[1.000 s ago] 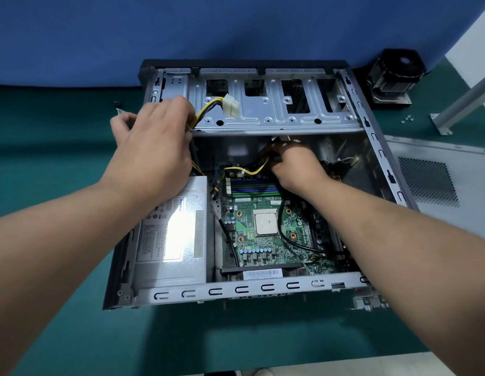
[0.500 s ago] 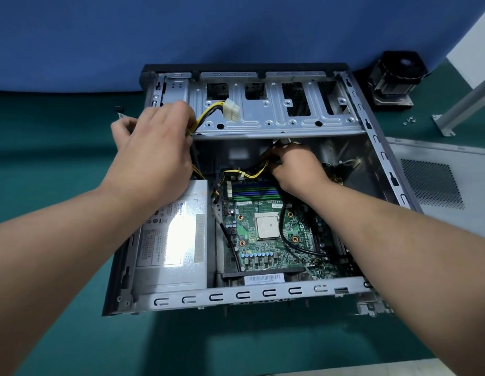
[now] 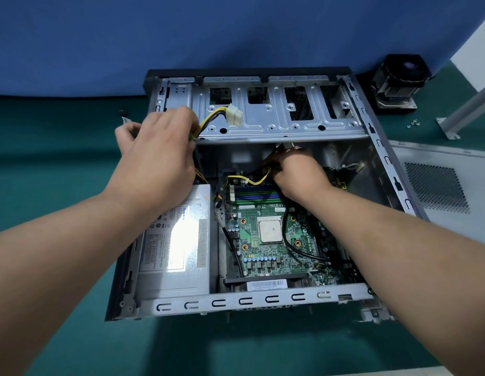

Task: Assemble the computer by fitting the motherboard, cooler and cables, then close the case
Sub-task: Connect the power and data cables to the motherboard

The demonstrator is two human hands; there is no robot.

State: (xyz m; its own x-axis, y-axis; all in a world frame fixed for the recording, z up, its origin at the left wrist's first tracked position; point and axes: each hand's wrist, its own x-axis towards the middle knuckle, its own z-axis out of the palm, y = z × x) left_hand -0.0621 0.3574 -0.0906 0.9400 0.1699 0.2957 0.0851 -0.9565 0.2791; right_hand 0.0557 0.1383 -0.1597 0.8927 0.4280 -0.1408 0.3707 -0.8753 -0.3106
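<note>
Little has changed since a moment ago: your left hand (image 3: 157,156) still grips the yellow-and-black cable bundle (image 3: 208,119) at the case's (image 3: 263,298) 10 o'clock corner, its white connector (image 3: 234,115) resting on the drive bay. Your right hand (image 3: 298,172) stays curled around cables at 12 o'clock of the motherboard (image 3: 265,256). The cooler (image 3: 398,80) sits outside, at 2 o'clock.

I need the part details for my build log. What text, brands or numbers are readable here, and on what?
"Huntkey", roughly, in blue: on the power supply label; the print below is too small to read.
Barcode sticker at the motherboard near edge: digits blurred.
White printing on the motherboard: too small to read.
Processor top: no legible marking.
</note>
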